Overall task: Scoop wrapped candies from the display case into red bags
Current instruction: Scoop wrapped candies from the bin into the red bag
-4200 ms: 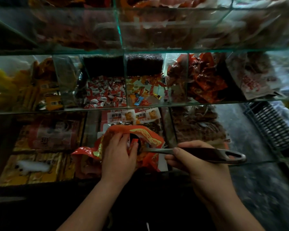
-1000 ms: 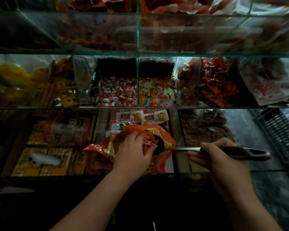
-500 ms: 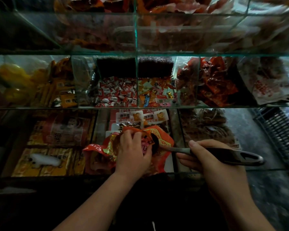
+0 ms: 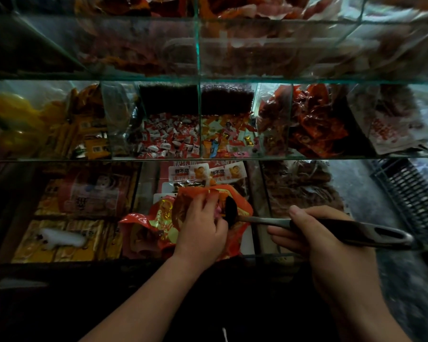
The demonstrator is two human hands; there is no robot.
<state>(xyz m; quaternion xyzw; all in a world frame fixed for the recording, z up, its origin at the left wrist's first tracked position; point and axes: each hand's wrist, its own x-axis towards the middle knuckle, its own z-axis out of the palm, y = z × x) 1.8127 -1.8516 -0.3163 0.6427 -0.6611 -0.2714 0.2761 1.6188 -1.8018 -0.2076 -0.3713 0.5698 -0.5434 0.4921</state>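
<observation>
The left hand (image 4: 203, 227) pinches the red bag (image 4: 156, 218) by its mouth, and the right hand (image 4: 329, 243) grips the handle of the scoop (image 4: 265, 220). The scoop lies left to right, with its bowl at the bag's mouth, just beside the left hand. The wrapped candies (image 4: 171, 140) sit farther ahead and higher, in the display case (image 4: 84, 159)

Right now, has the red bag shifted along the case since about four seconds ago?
No, not noticeably: the red bag still sits just below the two white-labelled packets, left hand holding its mouth, scoop in it.
</observation>
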